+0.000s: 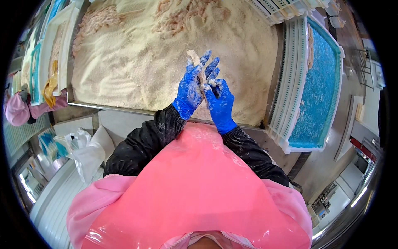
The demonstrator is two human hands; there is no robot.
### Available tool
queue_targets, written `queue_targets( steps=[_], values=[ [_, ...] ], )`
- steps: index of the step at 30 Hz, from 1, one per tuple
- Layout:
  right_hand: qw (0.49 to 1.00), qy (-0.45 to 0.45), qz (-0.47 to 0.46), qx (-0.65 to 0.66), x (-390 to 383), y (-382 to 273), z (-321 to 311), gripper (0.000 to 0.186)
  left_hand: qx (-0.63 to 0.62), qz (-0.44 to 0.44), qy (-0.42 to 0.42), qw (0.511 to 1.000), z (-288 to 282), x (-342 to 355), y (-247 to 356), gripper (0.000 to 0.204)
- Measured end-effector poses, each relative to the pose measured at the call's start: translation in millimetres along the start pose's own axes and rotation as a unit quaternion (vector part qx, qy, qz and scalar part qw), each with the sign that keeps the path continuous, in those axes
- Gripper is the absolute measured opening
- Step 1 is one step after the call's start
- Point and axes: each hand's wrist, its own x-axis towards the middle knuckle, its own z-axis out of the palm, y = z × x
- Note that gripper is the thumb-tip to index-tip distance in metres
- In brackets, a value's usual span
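I hold a long, pale, crumb-coated strip [192, 55] of what looks like raw meat in my blue-gloved left hand [188, 91], its fingers stretched upward around it. My right hand [219, 103], also gloved, pinches at the lower part of the strip, with fingertips curled and dusted in crumbs. Both hands are above a wide metal-edged bed of pale breading [103, 83], near its front edge. Heaps of pink raw meat [97, 20] lie in the crumbs at the back.
Stacked white trays [282, 83] with a blue-lined top tray [315, 91] stand at the right. More trays [56, 41] with a yellow glove-like item [52, 89] are at the left, beside a co-worker in pink [18, 108]. A white bag [91, 149] sits lower left.
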Motion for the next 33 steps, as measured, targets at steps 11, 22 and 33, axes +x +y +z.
queue_targets(
  steps=[11,22,33],
  values=[
    [0.980,0.014,-0.155,0.127,23.8,-13.9,-8.0,0.064,0.273,0.091,-0.095,0.953,13.6,5.5,-30.8,0.059],
    [0.976,-0.029,-0.178,0.120,28.9,-19.5,-26.3,0.064,0.200,-0.004,0.044,0.979,47.9,7.4,-44.7,0.057],
    [0.970,-0.007,-0.160,0.182,19.7,-65.0,-96.6,0.059,0.180,0.054,-0.099,0.977,130.5,24.5,-99.7,0.056]
  ],
)
